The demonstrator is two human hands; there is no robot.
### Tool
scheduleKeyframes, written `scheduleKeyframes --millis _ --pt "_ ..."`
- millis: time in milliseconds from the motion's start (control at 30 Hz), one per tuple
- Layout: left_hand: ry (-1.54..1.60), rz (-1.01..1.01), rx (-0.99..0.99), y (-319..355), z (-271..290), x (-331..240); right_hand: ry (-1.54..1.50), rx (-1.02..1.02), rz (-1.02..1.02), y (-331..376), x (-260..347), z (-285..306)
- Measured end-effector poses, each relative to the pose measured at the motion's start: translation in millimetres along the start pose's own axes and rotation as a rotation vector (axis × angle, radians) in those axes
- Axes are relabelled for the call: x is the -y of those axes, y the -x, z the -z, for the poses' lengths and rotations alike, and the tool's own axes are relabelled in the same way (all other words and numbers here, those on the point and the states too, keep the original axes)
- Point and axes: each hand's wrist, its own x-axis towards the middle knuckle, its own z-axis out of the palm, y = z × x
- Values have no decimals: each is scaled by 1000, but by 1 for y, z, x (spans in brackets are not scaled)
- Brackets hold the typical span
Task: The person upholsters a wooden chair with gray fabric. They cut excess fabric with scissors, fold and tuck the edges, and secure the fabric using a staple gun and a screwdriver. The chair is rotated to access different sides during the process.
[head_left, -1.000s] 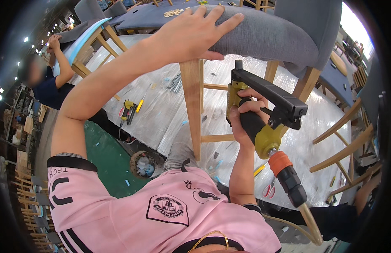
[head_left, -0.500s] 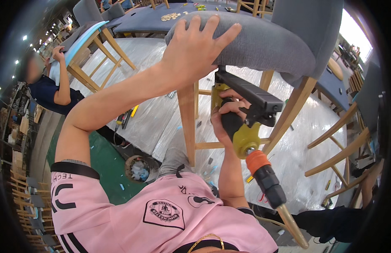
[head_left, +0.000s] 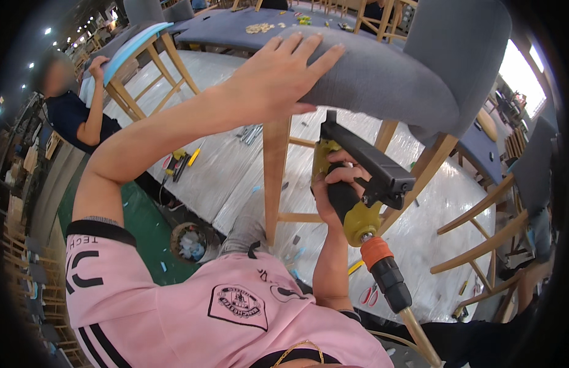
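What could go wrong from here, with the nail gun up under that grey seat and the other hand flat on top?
Judging from this view:
1. The left hand presses the grey chair seat roughly above where the nail gun points; a fastener driven through could reach the fingers.
2. The chair stands on a plastic-covered table; pushing might slide it.
3. The air hose trails behind the right hand and could snag.

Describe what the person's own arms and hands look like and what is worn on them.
Both forearms are bare, with no gloves, watch or rings visible on the left hand or the right hand. The left upper arm wears a short pink sleeve ending in a black cuff with a thin striped edge, printed with black lettering and black side stripes. The right sleeve is mostly hidden.
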Motion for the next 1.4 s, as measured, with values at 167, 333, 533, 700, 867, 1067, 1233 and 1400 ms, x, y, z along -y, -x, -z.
scheduleKeyframes --millis 167,333,533,700,867,1067,1233,1400 --pt "-52 70 -96 4 -11 -13 -52 -16 30 6 -8 -3" --pt "-129 152 -101 3 -13 -23 -103 21 -78 2 -14 -17" --pt "-209 149 -76 0 -16 -23 -32 -84 -98 1 -6 -36" --pt "6 33 -10 6 3 -5 75 -1 -54 -11 3 -24" --pt "121 51 -117 20 -2 4 -56 35 -102 1 1 -22" --pt "2 208 -154 18 -17 -17 -91 42 -40 1 1 -27" --pt "-91 262 -200 14 -24 -25 -116 40 -22 -2 -9 -35" --pt "-67 274 -232 17 -25 -31 -129 40 -63 -5 -3 -31"
